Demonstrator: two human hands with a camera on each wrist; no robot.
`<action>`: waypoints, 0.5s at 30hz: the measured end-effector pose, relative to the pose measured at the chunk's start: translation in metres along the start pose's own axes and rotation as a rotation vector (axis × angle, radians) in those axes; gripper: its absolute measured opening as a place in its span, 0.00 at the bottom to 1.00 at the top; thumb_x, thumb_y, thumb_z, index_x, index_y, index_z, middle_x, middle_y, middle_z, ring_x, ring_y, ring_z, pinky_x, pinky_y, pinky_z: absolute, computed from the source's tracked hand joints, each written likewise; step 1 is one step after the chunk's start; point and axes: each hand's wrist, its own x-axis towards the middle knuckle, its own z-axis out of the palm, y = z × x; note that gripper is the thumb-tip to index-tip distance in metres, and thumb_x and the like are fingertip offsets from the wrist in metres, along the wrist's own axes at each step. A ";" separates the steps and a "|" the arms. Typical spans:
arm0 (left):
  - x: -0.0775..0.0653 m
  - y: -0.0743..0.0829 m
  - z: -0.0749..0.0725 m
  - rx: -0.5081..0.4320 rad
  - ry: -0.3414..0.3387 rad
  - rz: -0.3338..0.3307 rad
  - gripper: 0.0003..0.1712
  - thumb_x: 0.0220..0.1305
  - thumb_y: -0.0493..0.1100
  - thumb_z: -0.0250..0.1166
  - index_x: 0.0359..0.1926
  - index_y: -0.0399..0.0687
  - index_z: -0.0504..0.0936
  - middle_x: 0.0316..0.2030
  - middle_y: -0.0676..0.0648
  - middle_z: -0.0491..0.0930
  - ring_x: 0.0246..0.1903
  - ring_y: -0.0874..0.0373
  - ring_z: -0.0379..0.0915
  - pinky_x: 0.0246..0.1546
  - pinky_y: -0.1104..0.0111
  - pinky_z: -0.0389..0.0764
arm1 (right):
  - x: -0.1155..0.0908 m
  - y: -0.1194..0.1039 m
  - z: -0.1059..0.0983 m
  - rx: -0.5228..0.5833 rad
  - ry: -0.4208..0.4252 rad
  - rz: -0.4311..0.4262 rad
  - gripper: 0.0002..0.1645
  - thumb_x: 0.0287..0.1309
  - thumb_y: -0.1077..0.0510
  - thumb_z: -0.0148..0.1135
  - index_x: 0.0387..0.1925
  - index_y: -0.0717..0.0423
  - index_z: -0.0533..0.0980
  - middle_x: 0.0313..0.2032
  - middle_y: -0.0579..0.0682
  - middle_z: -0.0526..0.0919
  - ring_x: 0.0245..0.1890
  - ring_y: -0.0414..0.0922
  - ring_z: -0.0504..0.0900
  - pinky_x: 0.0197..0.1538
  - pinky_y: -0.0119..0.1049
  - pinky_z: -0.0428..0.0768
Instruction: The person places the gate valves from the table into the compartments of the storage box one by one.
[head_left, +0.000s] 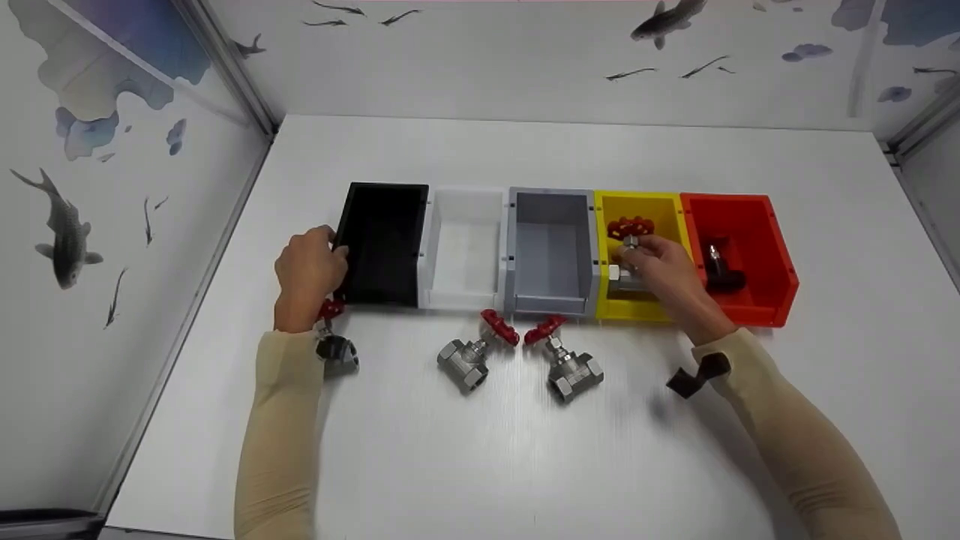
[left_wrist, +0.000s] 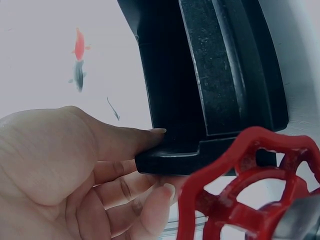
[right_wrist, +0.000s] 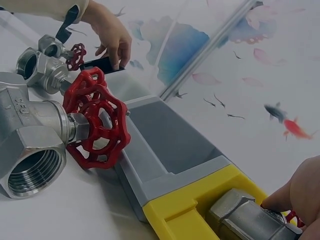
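On your counter [head_left: 450,465], the black bin [head_left: 379,244] has its side wall pinched by your left hand's [head_left: 309,264] fingers, and inside the yellow bin [head_left: 637,310] your right hand's [head_left: 667,271] fingers pinch a valve [head_left: 624,279] by its neck. You seem to be placing that valve, so the next move calls for settling it, then letting go. Only the right wrist view gives you the letters [right_wrist: 18,106] on a spare valve [right_wrist: 40,135].

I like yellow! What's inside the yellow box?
A valve with a red wheel. The right hand hides part of it and some of the box, so I can't see there.
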 end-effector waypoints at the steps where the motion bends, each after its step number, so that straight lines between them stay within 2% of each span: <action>1: 0.000 0.000 0.000 0.002 -0.001 -0.001 0.19 0.71 0.43 0.58 0.54 0.31 0.79 0.45 0.29 0.83 0.40 0.34 0.81 0.37 0.44 0.80 | 0.001 0.000 0.000 0.001 0.002 0.003 0.36 0.71 0.44 0.55 0.71 0.58 0.62 0.63 0.58 0.72 0.54 0.50 0.70 0.60 0.40 0.69; 15: 0.000 0.000 0.000 0.001 -0.005 -0.009 0.20 0.71 0.43 0.57 0.55 0.31 0.79 0.46 0.29 0.82 0.42 0.34 0.81 0.39 0.44 0.79 | 0.007 0.003 0.003 0.025 0.026 0.040 0.35 0.71 0.44 0.55 0.72 0.57 0.62 0.63 0.57 0.71 0.54 0.49 0.71 0.60 0.40 0.71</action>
